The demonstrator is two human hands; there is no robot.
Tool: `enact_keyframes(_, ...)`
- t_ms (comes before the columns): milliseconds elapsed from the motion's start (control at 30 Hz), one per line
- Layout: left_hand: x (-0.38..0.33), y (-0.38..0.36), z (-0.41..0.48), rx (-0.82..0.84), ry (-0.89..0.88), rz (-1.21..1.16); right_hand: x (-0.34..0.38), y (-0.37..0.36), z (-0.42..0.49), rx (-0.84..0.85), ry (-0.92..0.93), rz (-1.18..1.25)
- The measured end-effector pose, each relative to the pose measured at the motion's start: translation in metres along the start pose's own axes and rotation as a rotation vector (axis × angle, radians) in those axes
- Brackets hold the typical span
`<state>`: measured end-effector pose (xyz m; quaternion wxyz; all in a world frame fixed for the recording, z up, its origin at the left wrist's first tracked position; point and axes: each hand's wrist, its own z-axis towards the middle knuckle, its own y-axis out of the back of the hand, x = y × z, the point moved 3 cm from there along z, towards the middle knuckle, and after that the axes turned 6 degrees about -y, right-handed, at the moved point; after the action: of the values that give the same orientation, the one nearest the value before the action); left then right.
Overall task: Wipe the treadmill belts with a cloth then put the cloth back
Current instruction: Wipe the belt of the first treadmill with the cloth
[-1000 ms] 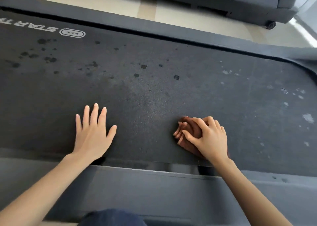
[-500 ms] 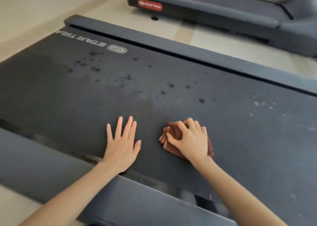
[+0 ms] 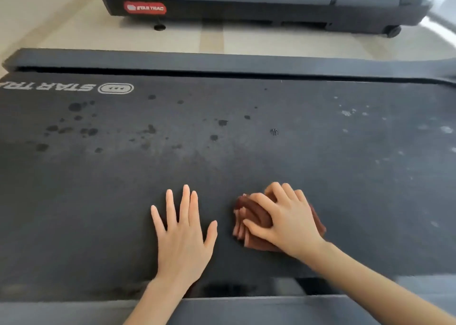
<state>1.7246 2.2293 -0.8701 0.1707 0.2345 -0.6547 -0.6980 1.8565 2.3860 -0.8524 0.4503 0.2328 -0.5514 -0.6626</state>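
Observation:
The dark grey treadmill belt (image 3: 222, 156) fills most of the view, with dark wet spots at its left and middle and pale specks at its right. A folded brown cloth (image 3: 249, 222) lies on the belt near its front edge. My right hand (image 3: 283, 221) presses down on the cloth and grips it. My left hand (image 3: 183, 235) lies flat on the belt just left of the cloth, fingers spread, holding nothing.
The treadmill's grey side rail (image 3: 246, 310) runs along the bottom, and the far rail (image 3: 222, 61) along the belt's back edge. A second treadmill (image 3: 259, 6) with a red logo stands beyond a strip of beige floor (image 3: 212, 39).
Both hands and the cloth stay close together near the belt's front edge, the cloth nudged slightly leftwards. The camera has turned, bringing the second treadmill into view.

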Motion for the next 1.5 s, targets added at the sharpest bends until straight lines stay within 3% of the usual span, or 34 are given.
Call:
enact_keyframes(67,0.001,-0.002,0.006,0.007,-0.044,-0.007,-0.016,0.011,-0.043,-0.012,0.07,-0.012)
enact_keyframes(133,0.002,-0.003,0.013,0.006,-0.082,-0.021,-0.05,0.023,-0.053,-0.033,0.018,-0.075)
enact_keyframes(333,-0.026,-0.002,0.024,0.019,-0.253,-0.13,-0.158,0.046,-0.019,-0.109,-0.706,-0.226)
enact_keyframes(433,-0.058,0.001,0.032,-0.003,-0.376,-0.168,-0.159,0.042,-0.013,-0.084,-0.924,-0.26)
enact_keyframes(500,-0.077,0.003,0.04,-0.023,-0.416,-0.212,-0.14,0.038,-0.022,-0.067,-0.893,-0.282)
enact_keyframes(633,-0.103,-0.007,0.048,0.009,-0.479,-0.173,-0.101,0.043,-0.061,-0.089,-0.569,-0.252)
enact_keyframes(733,-0.108,-0.019,0.046,0.016,-0.529,-0.089,-0.121,0.055,-0.088,-0.09,-0.455,-0.229)
enact_keyframes(833,-0.105,-0.022,0.047,0.005,-0.533,-0.086,-0.181,0.077,-0.111,-0.132,-0.663,-0.244)
enact_keyframes(967,-0.107,-0.02,0.047,0.0,-0.531,-0.097,-0.264,0.105,-0.127,-0.135,-1.16,-0.261)
enact_keyframes(1033,-0.108,-0.019,0.047,0.0,-0.528,-0.103,-0.272,0.105,-0.125,-0.136,-1.313,-0.241)
enact_keyframes(1100,-0.108,-0.018,0.048,0.005,-0.522,-0.113,-0.252,0.095,-0.115,-0.128,-1.262,-0.28)
enact_keyframes(1333,-0.138,-0.015,0.054,0.037,-0.528,-0.162,-0.122,0.061,-0.1,-0.076,-0.547,-0.208)
enact_keyframes(1433,-0.173,-0.012,0.059,0.026,-0.646,-0.175,-0.147,0.078,-0.103,-0.029,-0.47,-0.073)
enact_keyframes(1500,-0.197,-0.011,0.061,0.013,-0.724,-0.193,-0.183,0.102,-0.116,-0.097,-0.555,-0.064)
